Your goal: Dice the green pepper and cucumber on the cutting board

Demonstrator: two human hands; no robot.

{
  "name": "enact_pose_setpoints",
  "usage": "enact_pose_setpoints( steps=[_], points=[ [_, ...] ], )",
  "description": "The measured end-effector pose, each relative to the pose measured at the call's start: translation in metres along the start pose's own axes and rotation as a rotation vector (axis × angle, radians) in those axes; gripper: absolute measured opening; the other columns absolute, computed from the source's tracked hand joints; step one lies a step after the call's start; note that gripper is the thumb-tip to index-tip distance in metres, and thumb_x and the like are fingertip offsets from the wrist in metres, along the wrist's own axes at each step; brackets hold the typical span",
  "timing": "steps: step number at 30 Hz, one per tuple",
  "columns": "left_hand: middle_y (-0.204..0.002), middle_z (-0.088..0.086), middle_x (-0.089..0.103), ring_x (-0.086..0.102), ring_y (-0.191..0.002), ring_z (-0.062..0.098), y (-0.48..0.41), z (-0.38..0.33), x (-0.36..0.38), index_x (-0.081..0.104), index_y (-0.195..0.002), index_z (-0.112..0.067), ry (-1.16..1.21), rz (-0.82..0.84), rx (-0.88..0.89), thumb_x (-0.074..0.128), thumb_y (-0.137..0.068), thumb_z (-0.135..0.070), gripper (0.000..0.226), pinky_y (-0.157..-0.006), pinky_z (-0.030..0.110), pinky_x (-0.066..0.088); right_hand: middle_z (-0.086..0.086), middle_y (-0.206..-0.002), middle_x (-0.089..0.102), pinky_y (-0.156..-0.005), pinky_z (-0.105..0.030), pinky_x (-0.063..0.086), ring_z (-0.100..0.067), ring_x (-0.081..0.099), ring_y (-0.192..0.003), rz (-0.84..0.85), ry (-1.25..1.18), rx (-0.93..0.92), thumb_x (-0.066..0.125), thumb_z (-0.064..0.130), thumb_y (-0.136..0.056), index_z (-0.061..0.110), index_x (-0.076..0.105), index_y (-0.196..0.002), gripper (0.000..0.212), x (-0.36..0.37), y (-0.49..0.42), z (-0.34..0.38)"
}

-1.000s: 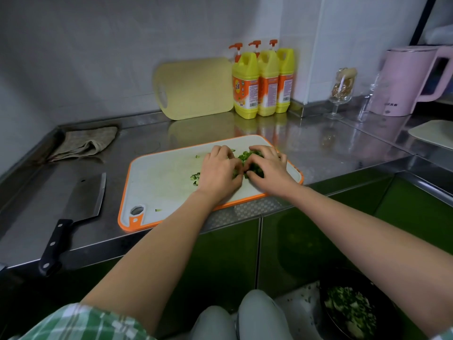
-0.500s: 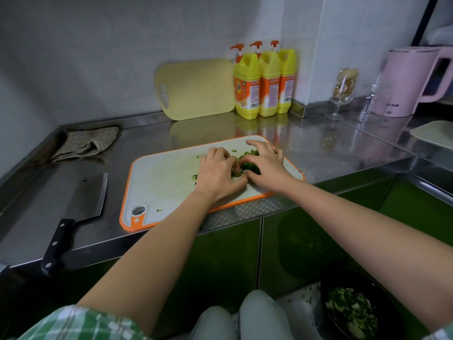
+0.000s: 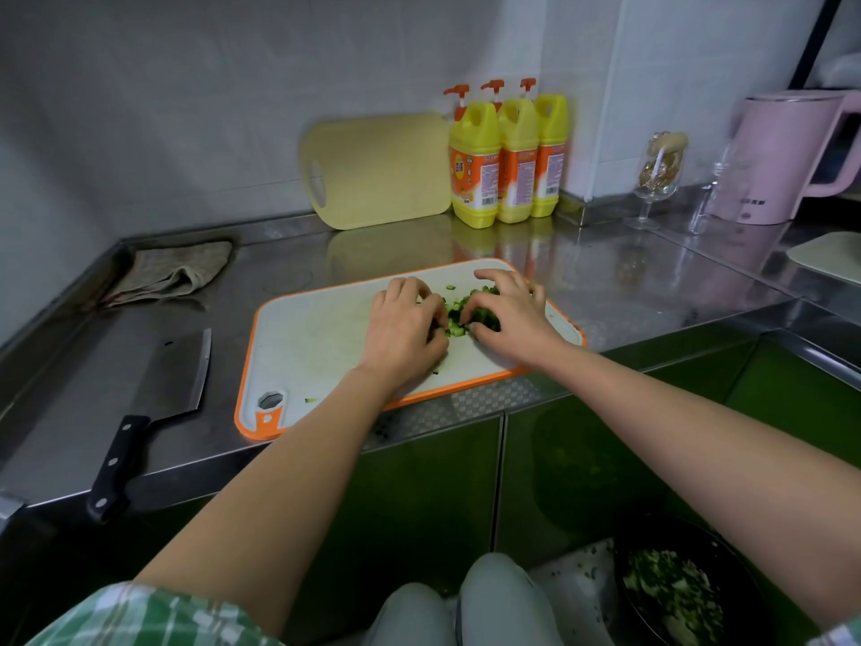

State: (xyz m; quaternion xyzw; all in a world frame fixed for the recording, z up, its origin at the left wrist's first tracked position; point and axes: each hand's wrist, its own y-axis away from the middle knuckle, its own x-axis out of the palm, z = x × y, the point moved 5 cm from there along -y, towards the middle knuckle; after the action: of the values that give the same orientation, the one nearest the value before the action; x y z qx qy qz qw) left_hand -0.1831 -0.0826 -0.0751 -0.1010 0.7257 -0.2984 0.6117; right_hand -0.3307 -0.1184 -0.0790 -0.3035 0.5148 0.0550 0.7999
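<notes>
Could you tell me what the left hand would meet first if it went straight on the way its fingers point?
Most likely the pile of diced green pieces on the cutting board, right at the left hand's curled fingertips; the right hand lies just beyond it.

Diced green vegetables (image 3: 459, 314) heaped small on white, orange-rimmed cutting board (image 3: 317, 347), right half.

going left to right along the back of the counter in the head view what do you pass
crumpled cloth → yellow cutting board → three yellow soap bottles → stemmed glass → pink kettle
</notes>
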Motion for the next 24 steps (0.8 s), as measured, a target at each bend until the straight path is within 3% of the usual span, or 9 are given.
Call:
enact_pose_setpoints(
  steps=[6, 15, 24],
  points=[
    [-0.112, 0.006, 0.052, 0.041, -0.113, 0.028, -0.014, -0.01, 0.007, 0.068, -0.095, -0.018, -0.051, 0.054, -0.067, 0.068, -0.077, -0.046, 0.033, -0.085, 0.038, 0.033, 0.001, -0.147, 0.039, -0.099, -0.034, 0.015, -0.019, 0.023, -0.139, -0.027, 0.033, 0.03, 0.066, 0.026, -0.086, 0.028, 0.069, -0.09, 0.005, -0.002, -0.005, -0.003],
    [-0.103, 0.008, 0.053, 0.044, -0.105, 0.031, -0.013, 0.001, 0.005, 0.068, -0.078, -0.015, -0.069, 0.042, -0.095, 0.067, -0.071, -0.03, 0.016, -0.078, 0.035, 0.03, 0.001, -0.145, 0.04, -0.097, -0.033, 0.015, -0.019, 0.025, -0.138, -0.027, -0.012, 0.039, 0.064, 0.02, -0.083, 0.025, 0.066, -0.091, 0.01, 0.0, -0.007, -0.004],
    [-0.112, 0.007, 0.051, 0.041, -0.113, 0.028, -0.016, -0.008, 0.007, 0.066, -0.1, -0.018, -0.042, 0.086, -0.107, 0.067, -0.077, -0.046, 0.036, -0.086, 0.038, 0.033, 0.0, -0.148, 0.035, -0.1, -0.035, 0.016, -0.021, 0.022, -0.139, 0.009, 0.039, 0.056, 0.061, 0.026, -0.086, 0.026, 0.064, -0.108, 0.022, 0.002, -0.011, -0.001]
  ],
)
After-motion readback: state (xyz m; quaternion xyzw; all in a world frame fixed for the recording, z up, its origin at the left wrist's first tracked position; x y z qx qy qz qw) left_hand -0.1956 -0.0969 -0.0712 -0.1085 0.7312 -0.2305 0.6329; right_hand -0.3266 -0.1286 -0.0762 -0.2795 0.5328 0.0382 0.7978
